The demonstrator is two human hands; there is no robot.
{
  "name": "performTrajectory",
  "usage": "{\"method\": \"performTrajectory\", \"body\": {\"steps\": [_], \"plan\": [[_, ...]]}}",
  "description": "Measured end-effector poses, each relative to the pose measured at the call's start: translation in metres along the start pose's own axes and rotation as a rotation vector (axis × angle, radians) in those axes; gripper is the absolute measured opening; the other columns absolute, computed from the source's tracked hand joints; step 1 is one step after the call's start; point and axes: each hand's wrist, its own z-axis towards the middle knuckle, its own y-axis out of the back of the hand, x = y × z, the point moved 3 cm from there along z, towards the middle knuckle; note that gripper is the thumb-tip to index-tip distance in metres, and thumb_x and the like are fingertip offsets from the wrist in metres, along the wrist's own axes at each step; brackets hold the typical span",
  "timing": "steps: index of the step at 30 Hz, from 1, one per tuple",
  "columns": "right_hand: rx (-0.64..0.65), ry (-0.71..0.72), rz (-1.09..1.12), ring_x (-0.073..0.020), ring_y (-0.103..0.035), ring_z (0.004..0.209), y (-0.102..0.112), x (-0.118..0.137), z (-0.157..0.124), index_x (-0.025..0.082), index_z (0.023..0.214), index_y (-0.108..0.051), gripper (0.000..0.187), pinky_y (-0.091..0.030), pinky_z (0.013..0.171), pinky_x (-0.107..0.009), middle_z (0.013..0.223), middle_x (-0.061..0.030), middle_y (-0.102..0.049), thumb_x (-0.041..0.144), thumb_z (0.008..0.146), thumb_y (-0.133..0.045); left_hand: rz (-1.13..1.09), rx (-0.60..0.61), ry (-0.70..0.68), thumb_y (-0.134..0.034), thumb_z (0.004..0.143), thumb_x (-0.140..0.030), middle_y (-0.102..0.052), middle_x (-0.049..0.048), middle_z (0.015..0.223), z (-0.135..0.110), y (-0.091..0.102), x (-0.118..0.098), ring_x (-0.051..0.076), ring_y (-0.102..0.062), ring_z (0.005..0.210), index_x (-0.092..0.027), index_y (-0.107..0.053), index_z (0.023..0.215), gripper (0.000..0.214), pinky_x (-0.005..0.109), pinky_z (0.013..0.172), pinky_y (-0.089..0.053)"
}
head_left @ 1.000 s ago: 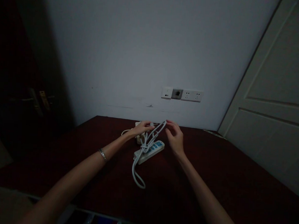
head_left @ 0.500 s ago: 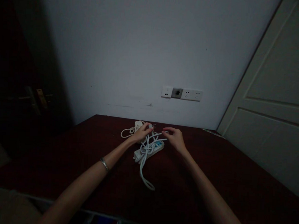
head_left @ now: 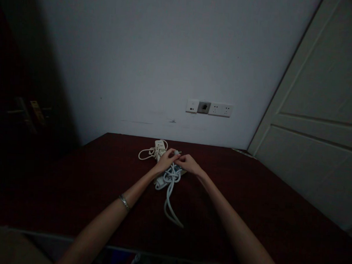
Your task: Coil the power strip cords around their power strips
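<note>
My left hand and my right hand meet over a white power strip on a dark red table. Both hands are closed on the strip's white cable, near its plug end. The cable is bunched in loops on top of the strip, and one long loop trails toward me. A thin bracelet sits on my left wrist. A second white power strip with its own coiled cord lies just behind my left hand.
A row of wall sockets is set in the pale wall above the table's far edge. A white door stands at the right. A dark door with a handle is at the left.
My right hand has moved left and down until it meets my left hand. The raised cable loop has dropped onto the strip, and the long loop has swung a little to the right.
</note>
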Motion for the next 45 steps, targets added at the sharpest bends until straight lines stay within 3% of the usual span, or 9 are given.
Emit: {"method": "performTrajectory", "body": {"steps": [4, 8, 11, 18, 25, 30, 36, 40, 45], "plan": [[-0.035, -0.007, 0.069, -0.0074, -0.038, 0.043, -0.005, -0.009, 0.012, 0.013, 0.047, -0.057, 0.031, -0.027, 0.044, -0.019, 0.041, 0.0049, -0.044, 0.036, 0.067, -0.056, -0.192, 0.002, 0.230, -0.070, 0.066, -0.034, -0.062, 0.0024, 0.073, -0.001, 0.001, 0.012, 0.015, -0.056, 0.073, -0.013, -0.061, 0.081, 0.027, 0.024, 0.068, -0.041], [-0.116, 0.010, 0.138, -0.0094, -0.044, 0.051, -0.006, -0.005, 0.017, 0.014, 0.049, -0.058, 0.031, -0.032, 0.047, -0.020, 0.048, 0.0025, -0.051, 0.040, 0.065, -0.058, -0.388, 0.251, 0.427, -0.073, 0.062, -0.036, -0.063, 0.0027, 0.066, -0.011, -0.002, 0.021, 0.012, -0.055, 0.060, -0.010, -0.065, 0.080, 0.033, 0.023, 0.060, -0.039], [-0.166, -0.010, 0.173, -0.0095, -0.044, 0.050, -0.003, -0.004, 0.020, 0.014, 0.047, -0.058, 0.033, -0.032, 0.047, -0.020, 0.048, 0.0017, -0.051, 0.044, 0.062, -0.061, -0.413, 0.315, 0.489, -0.074, 0.060, -0.034, -0.063, 0.0016, 0.064, -0.014, -0.003, 0.022, 0.011, -0.054, 0.056, -0.010, -0.067, 0.083, 0.034, 0.022, 0.057, -0.037], [-0.216, -0.095, 0.182, -0.0093, -0.043, 0.044, 0.007, -0.008, 0.025, 0.011, 0.054, -0.065, 0.044, -0.031, 0.045, -0.022, 0.046, 0.0000, -0.053, 0.054, 0.058, -0.061, -0.437, 0.318, 0.411, -0.063, 0.072, -0.044, -0.067, 0.0047, 0.082, -0.005, -0.006, 0.020, 0.015, -0.057, 0.077, -0.012, -0.067, 0.087, 0.035, 0.024, 0.074, -0.039], [-0.237, -0.089, 0.061, -0.0097, -0.044, 0.046, 0.000, -0.006, 0.024, 0.013, 0.050, -0.065, 0.033, -0.028, 0.044, -0.021, 0.045, 0.0010, -0.053, 0.046, 0.055, -0.068, -0.455, 0.477, 0.478, -0.071, 0.059, -0.027, -0.058, 0.0000, 0.058, 0.002, 0.009, 0.023, 0.008, -0.046, 0.050, -0.010, -0.064, 0.068, 0.021, 0.022, 0.052, -0.030], [-0.278, -0.150, 0.007, -0.0101, -0.046, 0.046, -0.002, -0.013, 0.032, 0.012, 0.054, -0.068, 0.033, -0.028, 0.043, -0.021, 0.045, 0.0006, -0.053, 0.045, 0.057, -0.068, -0.548, 0.316, 0.500, -0.070, 0.054, -0.022, -0.056, 0.0004, 0.054, 0.001, 0.001, 0.025, 0.008, -0.045, 0.047, -0.009, -0.062, 0.063, 0.017, 0.022, 0.049, -0.029], [-0.277, -0.233, -0.014, -0.0096, -0.045, 0.044, -0.002, -0.013, 0.041, 0.011, 0.059, -0.068, 0.033, -0.030, 0.042, -0.021, 0.046, 0.0008, -0.054, 0.044, 0.056, -0.069, -0.561, 0.158, 0.484, -0.072, 0.058, -0.037, -0.059, -0.0005, 0.057, -0.010, -0.014, 0.026, 0.008, -0.048, 0.050, -0.010, -0.062, 0.069, 0.031, 0.020, 0.051, -0.033], [-0.244, -0.236, -0.056, -0.0102, -0.047, 0.046, 0.004, -0.006, 0.042, 0.012, 0.055, -0.066, 0.031, -0.031, 0.043, -0.021, 0.046, 0.0006, -0.054, 0.043, 0.055, -0.070, -0.545, 0.170, 0.465, -0.074, 0.054, -0.043, -0.062, 0.0015, 0.063, -0.012, -0.018, 0.029, 0.011, -0.054, 0.055, -0.011, -0.061, 0.075, 0.041, 0.022, 0.056, -0.037], [-0.236, -0.223, -0.137, -0.0103, -0.044, 0.044, 0.017, -0.002, 0.040, 0.013, 0.047, -0.062, 0.032, -0.028, 0.043, -0.022, 0.041, 0.0010, -0.048, 0.043, 0.054, -0.071, -0.421, 0.288, 0.395, -0.074, 0.059, -0.039, -0.065, 0.0035, 0.072, -0.012, -0.020, 0.031, 0.013, -0.058, 0.062, -0.010, -0.064, 0.087, 0.042, 0.024, 0.061, -0.042]]}}
